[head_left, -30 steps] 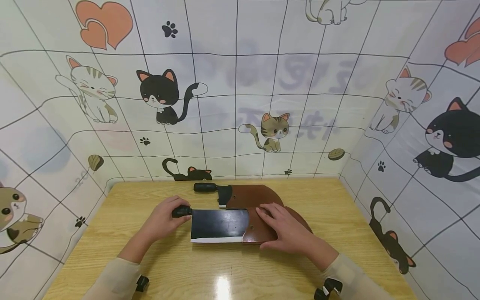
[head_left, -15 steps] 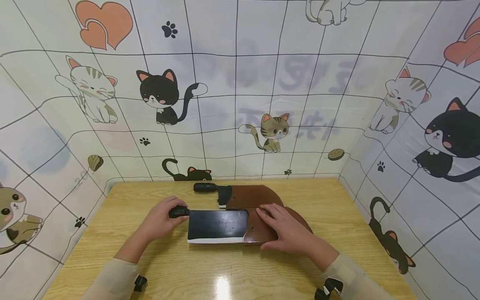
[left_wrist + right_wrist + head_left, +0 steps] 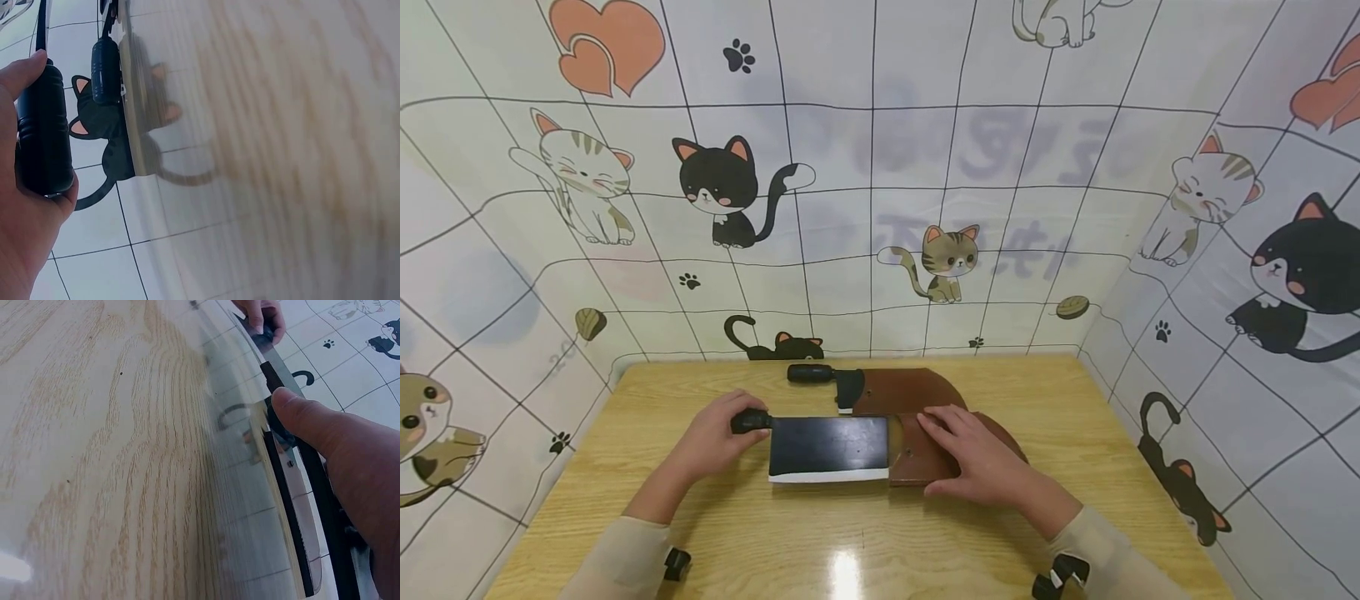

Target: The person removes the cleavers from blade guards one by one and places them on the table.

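Black steel makes up the broad cleaver blade (image 3: pixel 829 447), which lies level in front of the person, its bright edge along the near side and its end right at the mouth of a brown sheath (image 3: pixel 916 457). Across the wooden table (image 3: pixel 760 533), just behind, a second cleaver (image 3: pixel 852 390) sits mostly inside its own brown sheath (image 3: pixel 902 390).

The left hand (image 3: pixel 722 437) grips the black handle (image 3: pixel 749 421) between thumb and fingers; the right hand (image 3: pixel 973 458) spans the front sheath, thumb at the near edge, fingers over the top, seemingly holding it.

The step looks to be sliding blade and sheath past one another. Done well, the sheath hand holds firm behind the mouth, thumb out of line with the edge, and the handle moves straight along the blade's length, without twist, so the edge doesn't bite the leather-like wall.

No brand or label can be made out on blade, handles or sheaths. The cat-printed cloth (image 3: pixel 850 167) behind carries faint purple characters that appear reversed, as though showing through, and I cannot read them.
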`<state>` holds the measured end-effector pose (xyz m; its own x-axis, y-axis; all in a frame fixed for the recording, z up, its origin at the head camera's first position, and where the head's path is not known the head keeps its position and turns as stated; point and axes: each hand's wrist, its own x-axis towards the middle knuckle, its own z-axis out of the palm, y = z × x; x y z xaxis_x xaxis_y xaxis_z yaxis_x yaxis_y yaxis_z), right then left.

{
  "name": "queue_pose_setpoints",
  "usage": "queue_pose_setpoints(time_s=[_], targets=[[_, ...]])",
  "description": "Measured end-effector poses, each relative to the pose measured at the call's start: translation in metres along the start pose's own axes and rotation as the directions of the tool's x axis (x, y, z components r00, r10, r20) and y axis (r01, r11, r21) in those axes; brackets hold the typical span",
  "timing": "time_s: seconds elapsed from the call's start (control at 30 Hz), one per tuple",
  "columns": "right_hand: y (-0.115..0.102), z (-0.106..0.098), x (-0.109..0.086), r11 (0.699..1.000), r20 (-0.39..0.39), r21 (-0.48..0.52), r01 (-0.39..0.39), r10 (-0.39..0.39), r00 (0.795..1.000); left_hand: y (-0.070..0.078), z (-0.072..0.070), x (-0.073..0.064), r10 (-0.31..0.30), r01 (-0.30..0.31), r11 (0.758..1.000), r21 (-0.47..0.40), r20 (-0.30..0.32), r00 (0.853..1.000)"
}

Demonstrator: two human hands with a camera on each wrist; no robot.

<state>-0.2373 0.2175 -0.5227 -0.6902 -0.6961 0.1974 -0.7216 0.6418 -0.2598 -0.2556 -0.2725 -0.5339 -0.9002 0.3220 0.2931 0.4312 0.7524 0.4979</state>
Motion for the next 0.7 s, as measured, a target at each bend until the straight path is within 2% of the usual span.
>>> queue_pose_setpoints(time_s=[0.5, 0.7], targets=[[0.012, 0.000, -0.009, 0.998, 0.028, 0.022, -0.066, 0.066, 0.997, -0.009, -0.007, -0.007, -0.006, 0.006, 1.000, -0.001, 0.001, 1.000], [0.015, -0.002, -0.013, 0.998, 0.019, 0.018, -0.067, 0.067, 0.998, -0.014, -0.010, -0.011, -0.013, 0.013, 1.000, 0.000, 0.004, 1.000]])
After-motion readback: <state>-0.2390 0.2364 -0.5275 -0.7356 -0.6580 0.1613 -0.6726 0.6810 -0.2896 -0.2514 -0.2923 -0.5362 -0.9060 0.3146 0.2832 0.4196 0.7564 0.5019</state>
